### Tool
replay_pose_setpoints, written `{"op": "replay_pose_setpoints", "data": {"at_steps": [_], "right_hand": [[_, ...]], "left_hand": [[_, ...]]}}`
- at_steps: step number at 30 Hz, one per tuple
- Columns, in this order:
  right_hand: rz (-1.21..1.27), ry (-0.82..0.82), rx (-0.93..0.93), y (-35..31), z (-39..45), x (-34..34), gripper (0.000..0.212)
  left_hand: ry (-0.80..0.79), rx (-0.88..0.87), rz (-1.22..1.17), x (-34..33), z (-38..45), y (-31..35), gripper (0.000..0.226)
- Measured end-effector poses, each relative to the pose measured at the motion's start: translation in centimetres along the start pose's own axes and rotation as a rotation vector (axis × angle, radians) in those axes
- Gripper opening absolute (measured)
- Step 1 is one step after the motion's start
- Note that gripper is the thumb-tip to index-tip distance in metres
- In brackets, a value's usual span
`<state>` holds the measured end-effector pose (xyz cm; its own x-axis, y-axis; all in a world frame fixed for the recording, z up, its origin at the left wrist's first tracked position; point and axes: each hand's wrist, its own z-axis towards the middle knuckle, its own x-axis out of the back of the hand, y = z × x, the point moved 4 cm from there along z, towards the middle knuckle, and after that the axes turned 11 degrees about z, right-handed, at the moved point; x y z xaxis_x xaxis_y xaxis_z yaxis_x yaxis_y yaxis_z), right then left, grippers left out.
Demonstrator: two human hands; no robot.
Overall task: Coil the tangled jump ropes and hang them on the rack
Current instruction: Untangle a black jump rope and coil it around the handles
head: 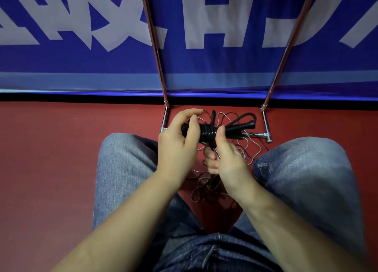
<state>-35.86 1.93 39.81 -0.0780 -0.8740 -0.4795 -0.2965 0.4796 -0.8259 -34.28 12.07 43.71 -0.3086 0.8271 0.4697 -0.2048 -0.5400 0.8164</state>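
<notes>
Even, moderately bright indoor light, apparently from overhead. Soft shadow on the red floor (61, 159) just below the hands (178, 146) and between the knees. Small glints on the chrome rack tubes (165, 118) beside the hands. Strong wide-angle distortion: rack poles splay outward above the hands, forearms stretch toward the bottom corners. Thin rope strands (251, 148) near the hands look slightly soft; the blue banner (81, 67) is sharp.

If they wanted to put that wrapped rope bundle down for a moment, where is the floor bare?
Bare red floor lies left of the left knee, up to the blue banner. It is crowded between the knees: loose thin ropes spread there around the rack's base bar, under both hands.
</notes>
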Motion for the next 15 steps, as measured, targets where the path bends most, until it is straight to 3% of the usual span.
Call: {"op": "replay_pose_setpoints", "data": {"at_steps": [6,9,13,15], "right_hand": [[0.003,-0.005,-0.03,-0.1,-0.1,0.2,0.05],[0.002,-0.072,-0.019,-0.5,-0.2,0.0,0.039],[-0.068,-0.081,0.011,-0.8,-0.3,0.1,0.037],[-0.078,-0.043,0.047,-0.9,-0.1,0.5,0.032]], "left_hand": [[0.053,-0.174,0.197,0.4,-0.5,-0.2,0.031],[0.063,-0.197,0.197,0.6,-0.3,-0.2,0.033],[-0.013,-0.143,0.181,0.6,-0.1,-0.6,0.031],[-0.145,0.002,0.032,0.2,0.1,-1.0,0.021]]}}
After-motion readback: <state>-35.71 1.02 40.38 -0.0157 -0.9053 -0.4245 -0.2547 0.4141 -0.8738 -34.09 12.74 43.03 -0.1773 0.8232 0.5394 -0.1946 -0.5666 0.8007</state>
